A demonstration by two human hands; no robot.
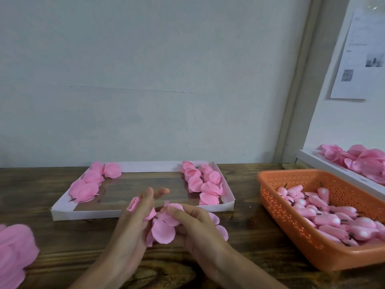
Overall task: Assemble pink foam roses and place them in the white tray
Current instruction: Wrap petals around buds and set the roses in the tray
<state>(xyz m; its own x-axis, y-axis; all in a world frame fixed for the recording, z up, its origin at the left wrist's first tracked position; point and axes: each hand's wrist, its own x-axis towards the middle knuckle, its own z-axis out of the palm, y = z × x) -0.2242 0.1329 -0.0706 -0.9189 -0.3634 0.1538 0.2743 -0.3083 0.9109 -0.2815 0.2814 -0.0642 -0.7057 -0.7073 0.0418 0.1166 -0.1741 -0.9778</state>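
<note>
Our left hand [135, 224] holds a rolled pink bud [134, 205] between its fingers, the bud's tip poking up beside the knuckles; its lower part is hidden by the hand. Our right hand [198, 224] curls over a cluster of loose pink petals [164, 228] and grips it against the left hand. We cannot tell how many petals there are, since the fingers cover most of them. Both hands are low over the dark wooden tabletop [239, 236].

Just beyond them lies the white tray [68, 214], its middle bare. Finished roses sit in it in two groups, one at the far left [87, 184] and one in two rows at the right [204, 182].

To the right stands an orange perforated basket [291, 232], partly cut off by the frame, filled with more pink buds [325, 215] with short dark stems. Behind it, a second white tray [325, 163] holds a heap of petals [362, 161], also cut off at the edge.

At the near left edge a blurred pink pile [12, 253] is hard to make out. On the right wall hangs a printed sheet [362, 57], its text unreadable.
</note>
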